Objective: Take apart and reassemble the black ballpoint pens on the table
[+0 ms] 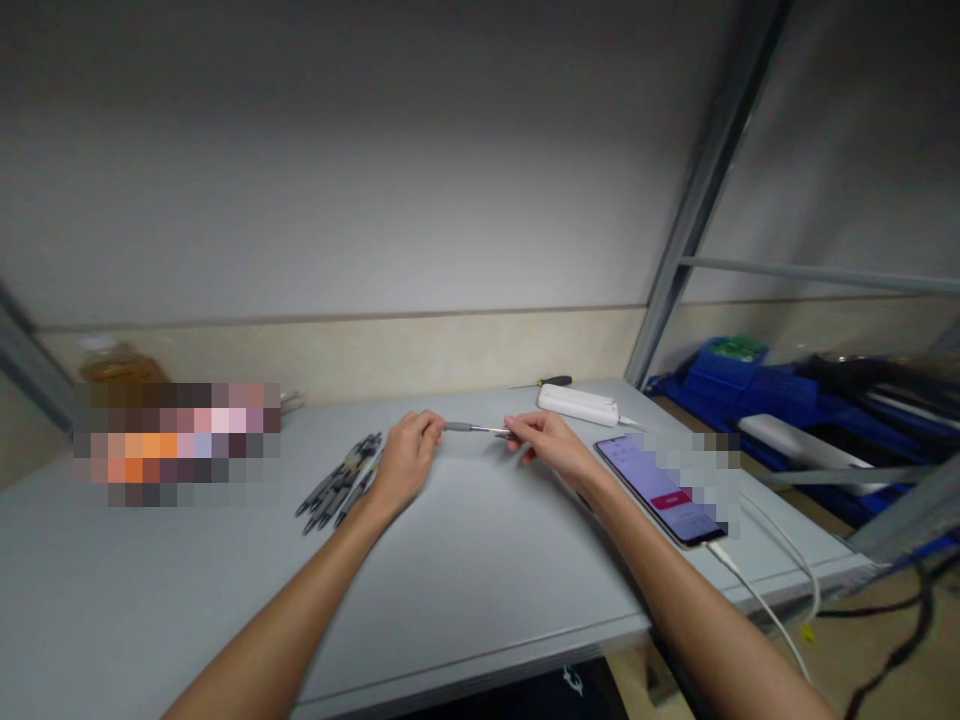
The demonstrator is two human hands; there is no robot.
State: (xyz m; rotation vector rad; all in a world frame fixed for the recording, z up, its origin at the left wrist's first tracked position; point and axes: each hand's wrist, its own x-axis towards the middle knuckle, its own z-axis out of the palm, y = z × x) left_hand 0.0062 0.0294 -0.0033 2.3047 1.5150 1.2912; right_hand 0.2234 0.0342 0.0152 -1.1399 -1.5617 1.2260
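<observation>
Both hands pinch one slim grey pen (474,429) above the pale desk (465,560).

Left hand (405,455) grips the matte grey barrel end with its fingers curled round it, and right hand (546,445) nips the thin metallic tip end; the pen's long axis runs level, left to right, tip toward the right. A loose bundle of similar dark pens (341,482) lies just left of the left hand. A glossy phone (660,492) with a white cable lies right of the right hand, beside a white oblong power strip (577,404).
</observation>
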